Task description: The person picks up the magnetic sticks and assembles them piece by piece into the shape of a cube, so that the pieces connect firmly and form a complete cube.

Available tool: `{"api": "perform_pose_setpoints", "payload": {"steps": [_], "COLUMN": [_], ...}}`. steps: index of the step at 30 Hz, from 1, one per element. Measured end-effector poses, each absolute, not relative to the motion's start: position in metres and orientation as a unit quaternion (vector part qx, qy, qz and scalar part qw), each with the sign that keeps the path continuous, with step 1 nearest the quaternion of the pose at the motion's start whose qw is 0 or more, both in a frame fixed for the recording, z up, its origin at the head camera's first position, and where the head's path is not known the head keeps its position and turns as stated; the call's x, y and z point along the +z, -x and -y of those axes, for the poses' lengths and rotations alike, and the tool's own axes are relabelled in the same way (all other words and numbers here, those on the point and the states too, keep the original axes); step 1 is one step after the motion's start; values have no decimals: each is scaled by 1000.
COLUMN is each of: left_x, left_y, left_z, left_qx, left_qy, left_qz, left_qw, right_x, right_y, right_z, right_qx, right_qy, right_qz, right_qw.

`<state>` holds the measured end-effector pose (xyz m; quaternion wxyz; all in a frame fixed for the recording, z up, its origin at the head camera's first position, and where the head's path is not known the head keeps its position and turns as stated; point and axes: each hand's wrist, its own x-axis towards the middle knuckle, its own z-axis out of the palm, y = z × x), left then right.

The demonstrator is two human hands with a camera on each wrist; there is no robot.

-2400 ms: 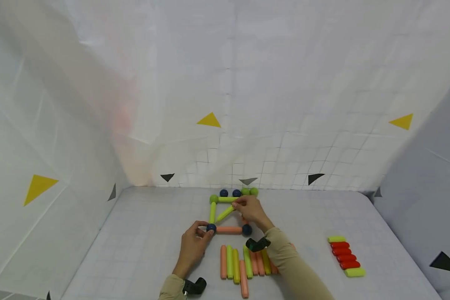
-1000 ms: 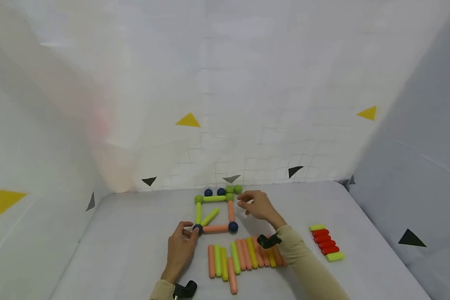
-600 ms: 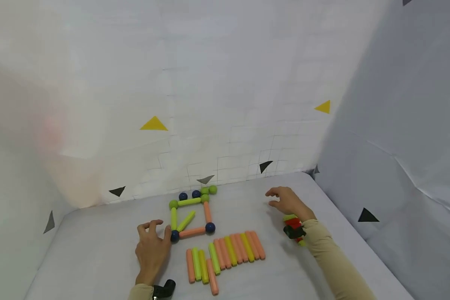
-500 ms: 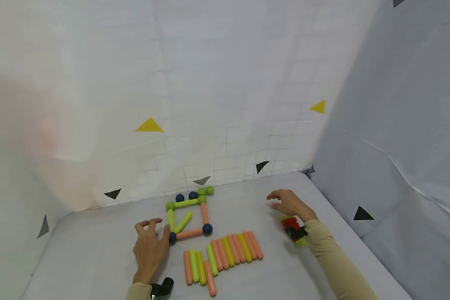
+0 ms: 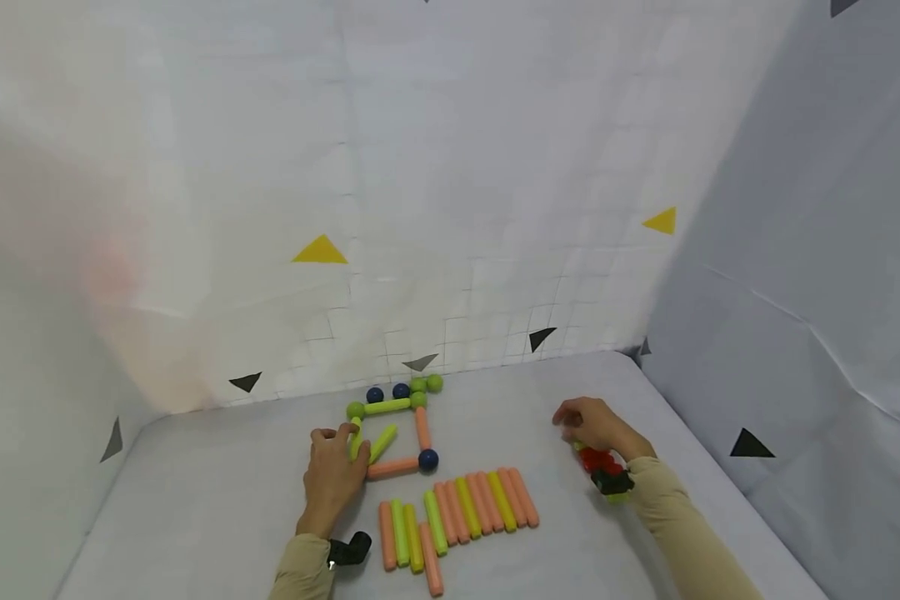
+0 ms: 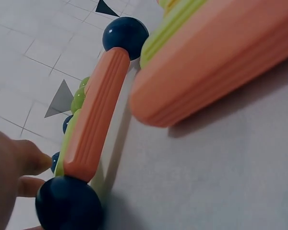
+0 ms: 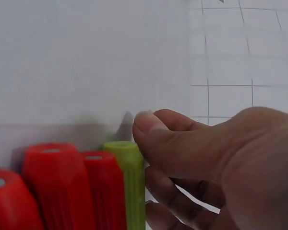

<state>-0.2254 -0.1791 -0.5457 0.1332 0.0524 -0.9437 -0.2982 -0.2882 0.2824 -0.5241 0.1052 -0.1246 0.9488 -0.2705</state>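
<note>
My left hand [image 5: 332, 471] hovers at the left side of a square of rods and balls, thumb and fingertips on either side of its left yellow-green rod [image 5: 356, 443]. Contact there is hard to tell. The near-left dark blue ball [image 6: 68, 203] is hidden in the head view but shows beside the fingers in the left wrist view. A diagonal yellow-green rod [image 5: 383, 444] lies inside the square. My right hand [image 5: 594, 423], fingers loosely bent, is at the far end of a row of short rods. Its thumb is beside the end yellow-green rod [image 7: 128, 179], next to several red rods [image 7: 55, 184].
Several salmon, yellow and green rods [image 5: 468, 504] lie in a row before the square. Loose blue balls [image 5: 401, 391] and green balls [image 5: 435, 383] sit behind it. White walls [image 5: 450, 208] enclose the table [image 5: 217, 492] at the back and sides.
The right hand placed and released the diagonal rod, then moved right to the short rods. The left hand left the near-left ball, then moved onto the left side. The view turned right.
</note>
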Motion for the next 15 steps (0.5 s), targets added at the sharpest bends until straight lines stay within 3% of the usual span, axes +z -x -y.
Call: {"api": "perform_pose_setpoints", "payload": {"steps": [15], "left_x": [-551], "left_y": [226], "left_z": [169], "left_qx": [-284], "left_qy": [-40], "left_qz": [950], "left_qw": [122], "right_x": [-528], "right_y": [293], "right_z": [-325], "right_qx": [-291], "right_qy": [175], "right_qz": [-930], "right_qw": [141]}}
